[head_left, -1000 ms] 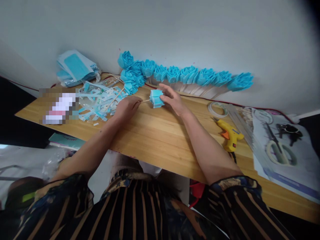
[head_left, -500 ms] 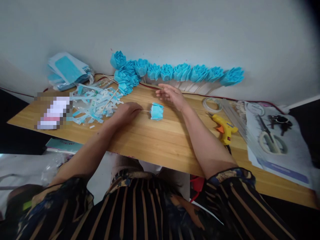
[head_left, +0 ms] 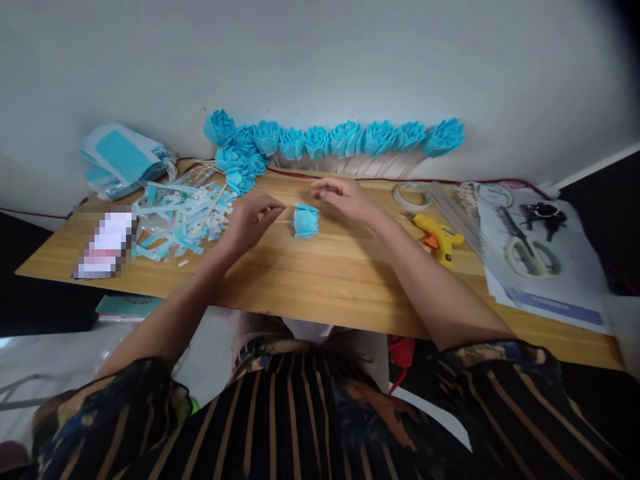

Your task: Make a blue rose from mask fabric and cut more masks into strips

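A small light-blue flower head [head_left: 306,221] lies on the wooden tabletop [head_left: 310,280]. From its left side a thin stick [head_left: 286,221] runs toward my left hand [head_left: 253,220], which is raised over the wood. The thumb and fingertips of that hand come together above the stick; anything between them is too small to see. To the right of the flower head hovers my right hand [head_left: 345,199], apart from it. Its fingers are loosely curved with nothing visible in them.
Finished blue flowers [head_left: 345,139] on sticks lean along the wall. Cut scraps [head_left: 187,213], packed face masks [head_left: 125,157] and a blurred phone [head_left: 105,243] are at left. To the right lie a tape roll [head_left: 400,199], a yellow glue gun [head_left: 437,235], scissors [head_left: 530,257] and keys [head_left: 547,215].
My left hand has lifted from the stick, its thumb and fingertips now together. My right hand's fingers have drawn closer to one another. The camera view has shifted slightly.
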### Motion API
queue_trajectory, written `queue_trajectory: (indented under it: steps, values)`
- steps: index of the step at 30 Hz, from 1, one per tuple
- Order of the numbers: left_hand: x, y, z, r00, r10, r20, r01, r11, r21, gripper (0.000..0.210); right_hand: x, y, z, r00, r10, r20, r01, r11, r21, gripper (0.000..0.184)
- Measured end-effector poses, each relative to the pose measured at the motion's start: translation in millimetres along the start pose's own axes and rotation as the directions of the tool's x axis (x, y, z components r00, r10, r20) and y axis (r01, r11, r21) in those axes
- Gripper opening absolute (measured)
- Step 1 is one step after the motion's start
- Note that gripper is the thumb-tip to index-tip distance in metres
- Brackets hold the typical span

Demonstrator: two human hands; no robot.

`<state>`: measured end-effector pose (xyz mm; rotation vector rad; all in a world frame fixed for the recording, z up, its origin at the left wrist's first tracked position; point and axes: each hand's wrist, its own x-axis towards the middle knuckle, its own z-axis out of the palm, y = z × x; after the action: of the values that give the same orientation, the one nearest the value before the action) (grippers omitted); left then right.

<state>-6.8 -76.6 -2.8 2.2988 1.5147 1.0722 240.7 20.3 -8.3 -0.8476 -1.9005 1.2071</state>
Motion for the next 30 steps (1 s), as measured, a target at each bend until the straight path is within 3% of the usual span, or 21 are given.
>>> queue_trajectory:
  steps: [4, 9, 16, 30]
  values:
    - [8.3, -6.1, 1.3, 0.996, -0.017, 0.083, 0.014, 0.999, 0.029, 0.028, -26.1, -3.8, 4.3, 0.999, -0.037, -0.036, 0.033, 0.995, -0.098, 0.027]
    - [19.3, -17.5, 4.8, 0.982, -0.047, 0.183, 0.035, 0.997, 0.071, 0.023, -33.8, -9.7, 15.6, 0.995, -0.085, -0.054, 0.07, 0.97, -0.234, 0.031]
    - [13.4, -1.1, 10.7, 1.0, 0.015, 0.011, -0.015, 0.999, 0.05, 0.022, -30.4, -12.6, 21.5, 0.988, -0.148, -0.043, 0.125, 0.934, -0.336, 0.026]
    - [9.0, -5.1, 31.8, 0.998, -0.011, 0.067, 0.023, 0.983, -0.181, 0.023, -42.1, -9.9, 25.4, 0.981, -0.177, -0.075, 0.134, 0.91, -0.393, 0.016]
